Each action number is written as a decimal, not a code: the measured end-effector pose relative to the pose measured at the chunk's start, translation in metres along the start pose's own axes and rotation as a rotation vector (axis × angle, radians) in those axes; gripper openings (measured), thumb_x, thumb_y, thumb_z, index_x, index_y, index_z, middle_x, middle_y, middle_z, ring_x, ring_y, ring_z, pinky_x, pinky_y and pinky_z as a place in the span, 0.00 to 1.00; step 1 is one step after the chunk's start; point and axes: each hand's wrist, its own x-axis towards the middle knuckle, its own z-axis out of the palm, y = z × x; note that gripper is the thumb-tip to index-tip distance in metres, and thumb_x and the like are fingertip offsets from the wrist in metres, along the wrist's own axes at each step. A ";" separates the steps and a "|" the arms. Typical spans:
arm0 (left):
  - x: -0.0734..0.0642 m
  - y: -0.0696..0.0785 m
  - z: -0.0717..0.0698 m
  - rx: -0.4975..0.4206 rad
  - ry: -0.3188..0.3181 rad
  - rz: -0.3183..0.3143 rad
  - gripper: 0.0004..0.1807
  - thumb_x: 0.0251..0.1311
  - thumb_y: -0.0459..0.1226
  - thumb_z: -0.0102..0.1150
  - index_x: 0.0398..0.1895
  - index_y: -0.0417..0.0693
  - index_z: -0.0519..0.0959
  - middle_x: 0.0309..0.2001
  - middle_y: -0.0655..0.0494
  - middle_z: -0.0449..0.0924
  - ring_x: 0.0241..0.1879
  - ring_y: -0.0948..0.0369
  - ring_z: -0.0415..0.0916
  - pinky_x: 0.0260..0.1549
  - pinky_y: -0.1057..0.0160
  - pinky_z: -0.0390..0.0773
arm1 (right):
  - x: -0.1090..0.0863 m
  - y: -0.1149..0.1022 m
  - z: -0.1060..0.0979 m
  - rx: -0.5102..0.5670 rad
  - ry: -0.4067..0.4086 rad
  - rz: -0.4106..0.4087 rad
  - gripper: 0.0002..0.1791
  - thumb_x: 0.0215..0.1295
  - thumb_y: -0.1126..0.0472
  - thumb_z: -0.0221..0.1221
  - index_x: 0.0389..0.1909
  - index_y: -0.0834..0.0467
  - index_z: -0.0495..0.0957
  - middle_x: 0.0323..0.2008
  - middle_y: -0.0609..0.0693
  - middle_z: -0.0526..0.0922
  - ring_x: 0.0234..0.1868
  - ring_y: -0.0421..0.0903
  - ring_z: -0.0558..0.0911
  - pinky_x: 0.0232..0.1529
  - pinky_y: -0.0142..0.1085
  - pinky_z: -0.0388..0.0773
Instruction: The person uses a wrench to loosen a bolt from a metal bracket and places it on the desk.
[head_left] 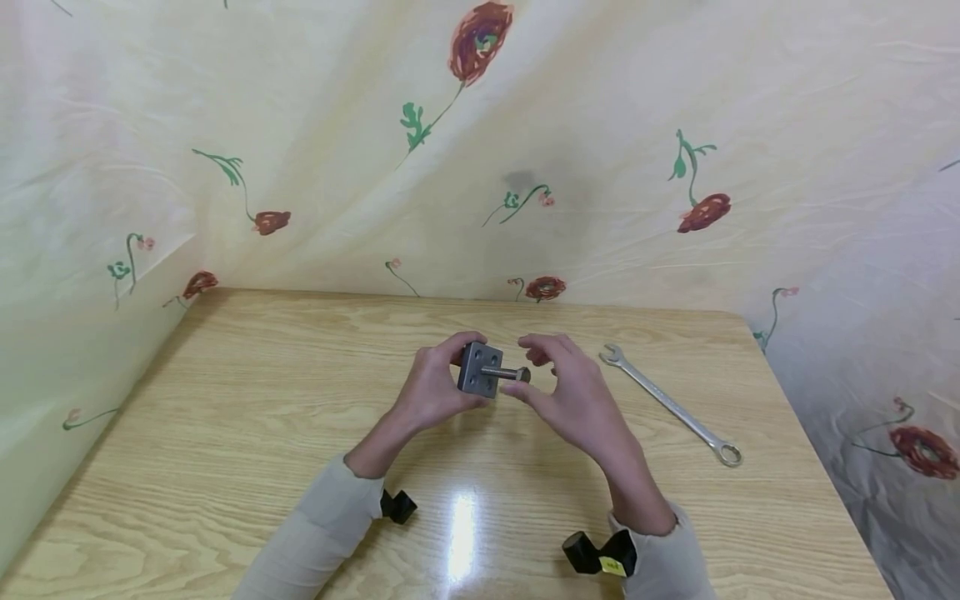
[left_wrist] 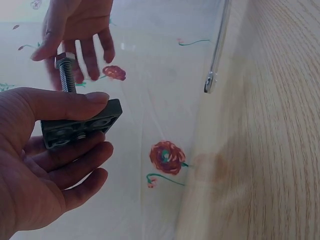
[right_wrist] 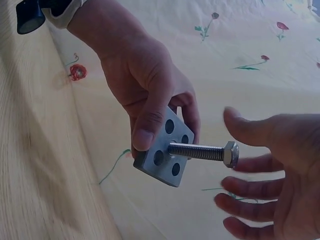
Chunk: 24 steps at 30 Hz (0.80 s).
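My left hand (head_left: 437,382) grips a square grey metal block (head_left: 476,379) by its edges, above the table. Several round holes show in the block's face in the right wrist view. A hex-head bolt (right_wrist: 200,151) stands out of the block's middle, its threaded shank partly in the hole and its head pointing toward my right hand (head_left: 573,392). In the left wrist view the bolt's tip (left_wrist: 81,136) shows on the block's other side. The fingers of my right hand are spread and bent loosely around the bolt head, apart from it in the right wrist view.
A combination wrench (head_left: 667,402) lies slantwise on the wooden table (head_left: 262,400), right of my right hand. Flowered cloth (head_left: 345,183) hangs behind the table and along its sides. Dark wrist cameras (head_left: 597,553) sit at both sleeves.
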 end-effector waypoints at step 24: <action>0.001 0.001 0.000 0.012 0.002 -0.009 0.41 0.29 0.27 0.79 0.56 0.45 0.75 0.44 0.44 0.86 0.39 0.52 0.84 0.44 0.48 0.81 | 0.000 0.004 0.008 0.014 0.169 -0.236 0.12 0.46 0.77 0.68 0.28 0.57 0.87 0.32 0.50 0.82 0.32 0.43 0.81 0.33 0.34 0.78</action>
